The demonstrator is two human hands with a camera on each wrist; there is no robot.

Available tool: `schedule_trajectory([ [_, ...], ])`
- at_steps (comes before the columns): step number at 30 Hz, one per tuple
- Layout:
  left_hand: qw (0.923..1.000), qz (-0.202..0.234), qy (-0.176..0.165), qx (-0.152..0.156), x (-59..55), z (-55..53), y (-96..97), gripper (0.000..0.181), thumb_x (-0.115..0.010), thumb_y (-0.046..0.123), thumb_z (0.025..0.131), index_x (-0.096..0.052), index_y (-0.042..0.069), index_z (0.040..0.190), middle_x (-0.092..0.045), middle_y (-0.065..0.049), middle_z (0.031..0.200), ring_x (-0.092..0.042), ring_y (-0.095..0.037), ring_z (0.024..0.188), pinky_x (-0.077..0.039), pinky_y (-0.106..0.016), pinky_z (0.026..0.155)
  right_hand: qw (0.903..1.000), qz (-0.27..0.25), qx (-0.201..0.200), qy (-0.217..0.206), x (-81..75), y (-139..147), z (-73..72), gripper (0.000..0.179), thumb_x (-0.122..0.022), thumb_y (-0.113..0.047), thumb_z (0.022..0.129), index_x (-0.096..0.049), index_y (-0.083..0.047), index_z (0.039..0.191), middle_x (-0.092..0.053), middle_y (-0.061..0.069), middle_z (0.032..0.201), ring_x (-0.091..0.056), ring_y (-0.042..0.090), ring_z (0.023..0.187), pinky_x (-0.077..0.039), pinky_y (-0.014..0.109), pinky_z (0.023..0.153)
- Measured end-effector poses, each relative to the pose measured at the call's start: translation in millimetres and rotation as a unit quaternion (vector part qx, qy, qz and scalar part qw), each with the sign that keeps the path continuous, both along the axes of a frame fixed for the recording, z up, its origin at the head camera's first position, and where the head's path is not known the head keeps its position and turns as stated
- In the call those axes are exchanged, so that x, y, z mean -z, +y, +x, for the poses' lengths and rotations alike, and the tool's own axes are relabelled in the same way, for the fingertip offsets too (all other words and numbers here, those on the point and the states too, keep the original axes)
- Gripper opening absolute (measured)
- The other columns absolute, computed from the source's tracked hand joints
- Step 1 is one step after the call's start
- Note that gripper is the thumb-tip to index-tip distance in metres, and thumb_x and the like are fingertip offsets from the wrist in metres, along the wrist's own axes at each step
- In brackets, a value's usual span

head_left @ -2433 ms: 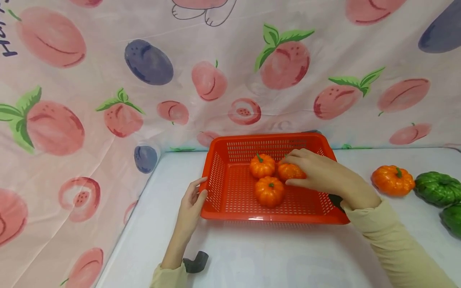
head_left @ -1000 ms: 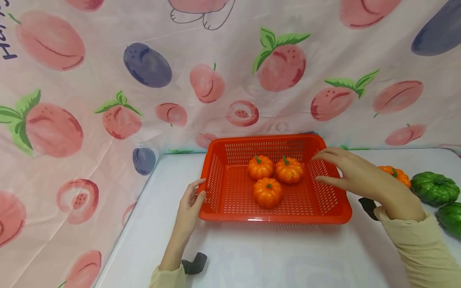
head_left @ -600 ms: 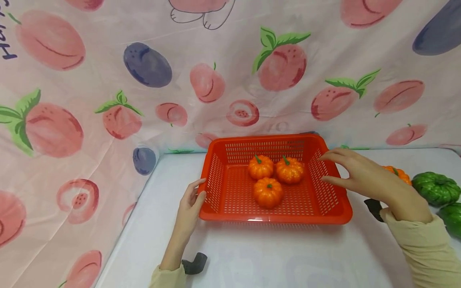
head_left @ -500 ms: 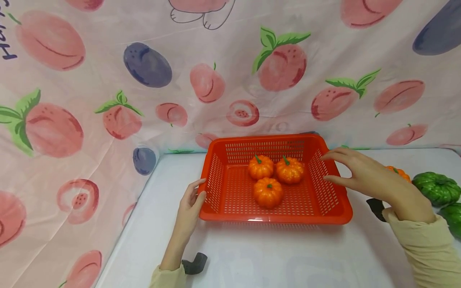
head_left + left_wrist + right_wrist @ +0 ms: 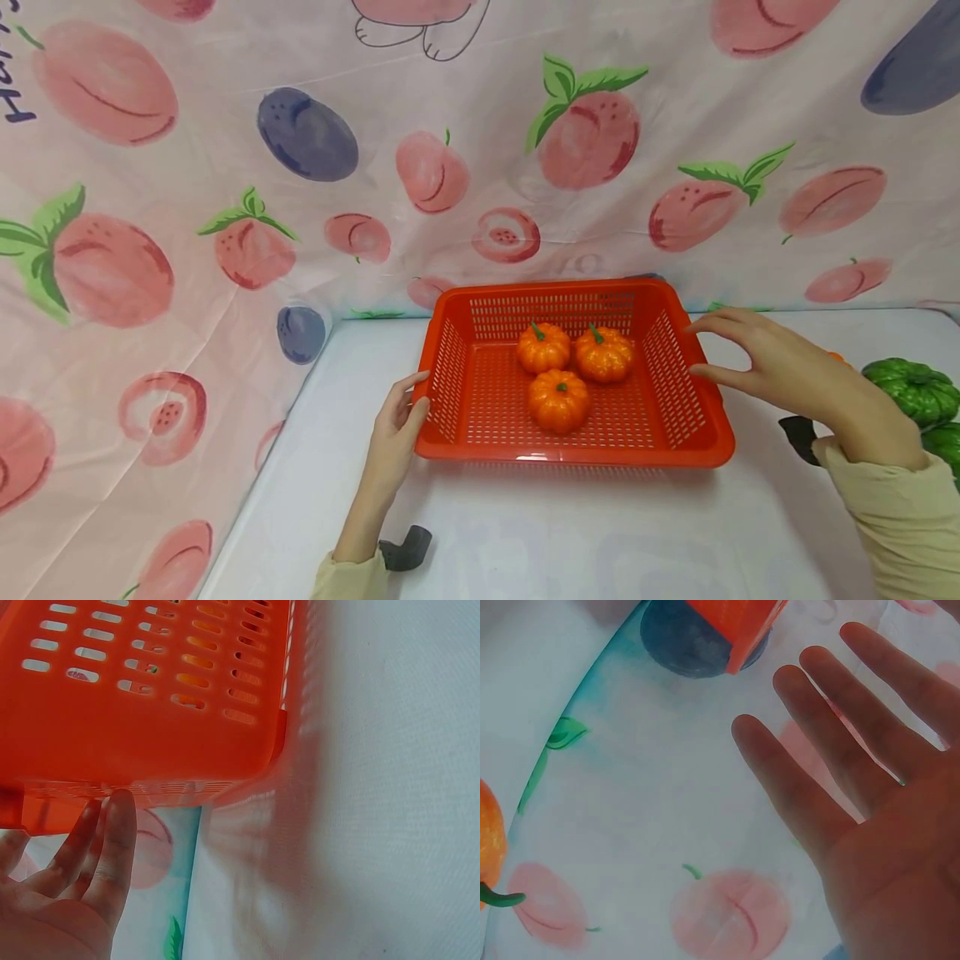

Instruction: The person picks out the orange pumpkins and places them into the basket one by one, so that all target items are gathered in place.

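A red slotted plastic basket (image 5: 570, 455) stands on the white table with three small orange pumpkins (image 5: 543, 348) grouped inside. At its left end is my left hand (image 5: 393, 433); the fingertips touch the outer side, and in the left wrist view the fingers (image 5: 116, 847) look straight against the basket wall (image 5: 150, 746). My right hand (image 5: 783, 367) hovers at the basket's right rim, thumb and fingers spread apart with nothing between them. The right wrist view shows that palm (image 5: 900, 862) bare, with a basket corner (image 5: 742, 634) beyond the fingers.
Right of the basket lie green pumpkins (image 5: 915, 390), partly cut off by the sleeve and frame edge. Another orange pumpkin (image 5: 489, 847) is mostly hidden behind my right arm in the head view. A fruit-printed cloth (image 5: 510, 167) hangs behind and to the left.
My right hand has let go of the right-hand pumpkin in the basket and moved right to the rim, covering more of the outside orange pumpkin. My left hand has stayed put.
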State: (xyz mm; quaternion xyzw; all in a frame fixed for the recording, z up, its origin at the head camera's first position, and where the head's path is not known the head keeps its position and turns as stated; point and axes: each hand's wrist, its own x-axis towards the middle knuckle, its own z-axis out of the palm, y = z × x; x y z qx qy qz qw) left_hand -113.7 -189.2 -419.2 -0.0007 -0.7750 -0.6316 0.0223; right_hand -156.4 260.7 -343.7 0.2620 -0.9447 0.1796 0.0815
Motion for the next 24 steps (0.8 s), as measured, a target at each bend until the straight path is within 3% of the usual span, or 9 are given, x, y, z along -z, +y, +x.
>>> schedule_trajectory([
  [3,1.0000,0.000,-0.001,-0.001,0.0,0.2,0.0,0.040,-0.054,0.021,0.103,-0.049,0.017,0.142,-0.057,-0.017,0.132,-0.060,-0.031,0.115,-0.056,-0.028,0.090,0.9999,-0.007,0.009,-0.008,2.1,3,0.9,0.049,-0.083,-0.029,0.081,-0.065,-0.006,0.120,-0.059,0.016,0.124,-0.047,0.043,0.123,-0.042,0.063,0.094],
  [14,1.0000,-0.001,0.000,0.000,0.0,0.6,0.2,0.040,-0.053,0.022,0.104,-0.049,0.017,0.143,-0.057,-0.017,0.132,-0.060,-0.032,0.115,-0.056,-0.029,0.090,0.9990,-0.013,0.040,-0.016,7.6,13,7.9,0.053,-0.082,-0.029,0.081,-0.062,-0.005,0.124,-0.056,0.019,0.129,-0.051,0.038,0.118,-0.048,0.060,0.087],
  [17,1.0000,0.000,0.001,0.001,0.3,1.0,0.1,0.040,-0.053,0.022,0.104,-0.049,0.017,0.143,-0.057,-0.017,0.132,-0.060,-0.032,0.114,-0.056,-0.029,0.089,0.9987,-0.005,0.046,-0.021,7.9,17,8.4,0.053,-0.082,-0.029,0.082,-0.061,-0.005,0.125,-0.056,0.019,0.129,-0.059,0.028,0.094,-0.054,0.044,0.075],
  [20,1.0000,0.001,0.004,0.000,0.4,1.1,0.5,0.039,-0.053,0.021,0.103,-0.049,0.017,0.142,-0.057,-0.017,0.131,-0.060,-0.032,0.114,-0.056,-0.028,0.088,0.9984,0.001,0.051,-0.022,9.0,20,8.5,0.054,-0.082,-0.029,0.082,-0.061,-0.005,0.125,-0.056,0.018,0.129,-0.053,0.013,0.073,-0.049,0.028,0.059],
  [24,1.0000,0.001,0.010,0.000,0.1,1.0,1.1,0.039,-0.053,0.020,0.104,-0.049,0.015,0.142,-0.058,-0.017,0.130,-0.061,-0.031,0.113,-0.056,-0.026,0.087,0.9979,0.000,0.059,-0.027,10.8,24,9.1,0.053,-0.082,-0.029,0.083,-0.061,-0.006,0.126,-0.056,0.017,0.128,-0.047,0.006,0.065,-0.044,0.024,0.057],
])
